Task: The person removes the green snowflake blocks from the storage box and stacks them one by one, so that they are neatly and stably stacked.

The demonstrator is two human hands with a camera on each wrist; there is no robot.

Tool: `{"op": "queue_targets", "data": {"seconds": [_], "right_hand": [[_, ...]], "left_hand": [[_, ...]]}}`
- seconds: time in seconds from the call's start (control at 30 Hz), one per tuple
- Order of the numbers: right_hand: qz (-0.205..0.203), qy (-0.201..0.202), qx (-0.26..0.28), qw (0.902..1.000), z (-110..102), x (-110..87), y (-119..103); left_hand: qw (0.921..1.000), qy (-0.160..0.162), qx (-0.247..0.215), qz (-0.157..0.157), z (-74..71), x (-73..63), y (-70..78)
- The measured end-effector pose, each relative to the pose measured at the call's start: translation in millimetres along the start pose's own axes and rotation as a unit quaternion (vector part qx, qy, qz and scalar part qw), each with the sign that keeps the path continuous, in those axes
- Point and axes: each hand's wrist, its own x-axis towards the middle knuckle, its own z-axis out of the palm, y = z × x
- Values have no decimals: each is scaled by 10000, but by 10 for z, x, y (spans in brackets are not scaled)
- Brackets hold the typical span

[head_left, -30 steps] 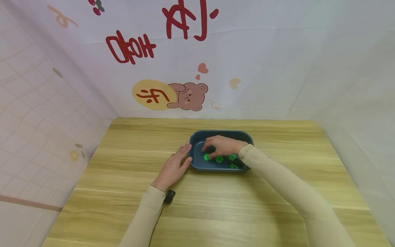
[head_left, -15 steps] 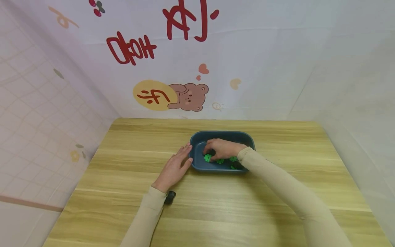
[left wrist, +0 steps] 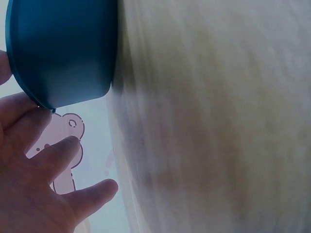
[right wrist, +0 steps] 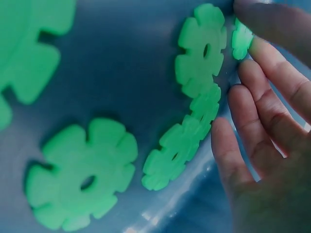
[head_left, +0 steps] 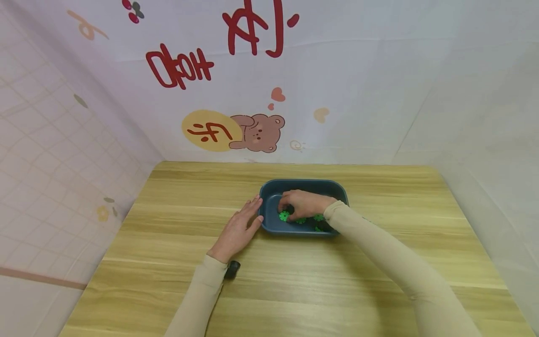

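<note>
A dark blue rectangular tub (head_left: 301, 233) rests on the table and holds several green notched snowflake discs (right wrist: 68, 174). My left hand (head_left: 236, 232) lies spread at the tub's left end, its fingertips touching the rim. In the left wrist view the fingers of that hand (left wrist: 43, 170) are apart, some against the tub's edge (left wrist: 63, 53). Inside the tub, my right hand (head_left: 306, 204) pinches one green snowflake disc (head_left: 284, 216) between thumb and forefinger. The right wrist view shows this disc (right wrist: 241, 40) partly covered by the thumb, the other fingers loosely bent.
A wood-grain table (head_left: 294, 285) extends around the tub. White printed cloth (head_left: 358, 84) with a bear and red characters hangs behind, and pale cloth walls stand on both sides. A black band (head_left: 232, 269) is at the left wrist.
The right thumb and fingers have drawn closer together around the leftmost green snowflake disc. The left hand stays at the tub's edge.
</note>
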Motion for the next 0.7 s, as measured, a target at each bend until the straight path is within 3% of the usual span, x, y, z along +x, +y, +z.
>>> {"op": "queue_targets", "data": {"seconds": [0.17, 0.37, 0.7], "right_hand": [[39, -36, -60, 10000, 3, -7, 0], [229, 28, 229, 9995, -27, -42, -26], [279, 345, 368, 9983, -221, -147, -64]], "left_hand": [[10000, -32, 12, -10, 5, -1, 5], [10000, -44, -17, -47, 10, 0, 13], [10000, 1, 22, -40, 7, 5, 19]]}}
